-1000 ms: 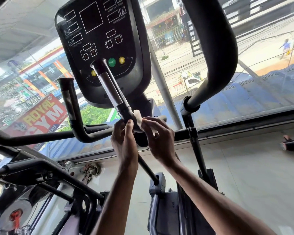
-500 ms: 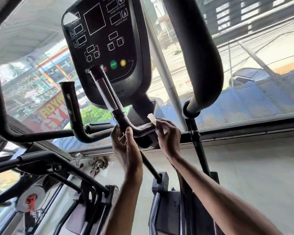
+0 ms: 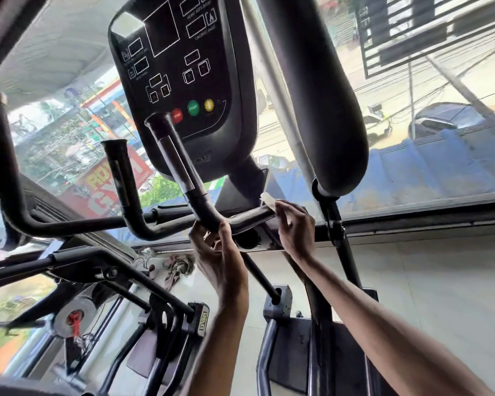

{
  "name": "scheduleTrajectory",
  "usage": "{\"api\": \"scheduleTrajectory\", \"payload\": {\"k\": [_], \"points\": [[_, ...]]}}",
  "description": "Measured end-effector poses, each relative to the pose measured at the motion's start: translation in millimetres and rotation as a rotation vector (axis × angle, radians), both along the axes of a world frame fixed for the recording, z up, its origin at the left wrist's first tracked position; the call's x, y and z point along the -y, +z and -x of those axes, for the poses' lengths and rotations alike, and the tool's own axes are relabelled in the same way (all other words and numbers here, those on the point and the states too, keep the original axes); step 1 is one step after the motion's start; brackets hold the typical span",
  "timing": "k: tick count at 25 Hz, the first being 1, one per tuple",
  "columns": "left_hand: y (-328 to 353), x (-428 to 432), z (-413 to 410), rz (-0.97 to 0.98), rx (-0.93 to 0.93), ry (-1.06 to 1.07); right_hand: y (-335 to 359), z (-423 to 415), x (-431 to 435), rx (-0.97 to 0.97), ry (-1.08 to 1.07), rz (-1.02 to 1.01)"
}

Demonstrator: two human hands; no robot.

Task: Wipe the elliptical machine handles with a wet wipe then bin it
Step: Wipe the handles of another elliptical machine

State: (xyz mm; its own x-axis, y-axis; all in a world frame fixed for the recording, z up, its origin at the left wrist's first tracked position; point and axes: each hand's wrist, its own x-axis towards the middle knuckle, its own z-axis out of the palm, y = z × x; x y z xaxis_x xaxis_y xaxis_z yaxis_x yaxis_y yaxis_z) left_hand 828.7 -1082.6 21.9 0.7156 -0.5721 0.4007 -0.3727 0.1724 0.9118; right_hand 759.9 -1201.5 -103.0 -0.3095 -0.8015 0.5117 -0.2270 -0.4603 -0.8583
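Observation:
The elliptical's black fixed handle rises from a bend below the console and runs right as a horizontal bar. My left hand grips the underside of that bend. My right hand pinches a small white wet wipe against the right end of the horizontal bar. A second fixed handle stands to the left. The thick padded moving handle rises on the right.
A window with a street view fills the background behind the machine. Another machine's black frame and flywheel crowd the lower left. A crumpled rag lies on the tiled floor by the window base. The pedal arms sit below.
My right hand has slid the wipe rightward along the horizontal bar, away from my left hand. The left hand stays at the bend. The view has moved closer and tilted.

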Motion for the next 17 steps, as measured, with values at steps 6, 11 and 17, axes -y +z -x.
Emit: {"api": "scheduleTrajectory", "payload": {"k": [6, 11, 17], "points": [[-1, 1, 6, -0.004, -0.008, 0.038, -7, 6, 45, 0.030, 0.124, -0.288], [1, 3, 7, -0.006, 0.012, 0.050, -18, 10, 63, 0.050, 0.195, -0.364], [0, 5, 5, 0.004, -0.012, 0.051, -25, 13, 77, 0.079, 0.272, -0.425]]}}
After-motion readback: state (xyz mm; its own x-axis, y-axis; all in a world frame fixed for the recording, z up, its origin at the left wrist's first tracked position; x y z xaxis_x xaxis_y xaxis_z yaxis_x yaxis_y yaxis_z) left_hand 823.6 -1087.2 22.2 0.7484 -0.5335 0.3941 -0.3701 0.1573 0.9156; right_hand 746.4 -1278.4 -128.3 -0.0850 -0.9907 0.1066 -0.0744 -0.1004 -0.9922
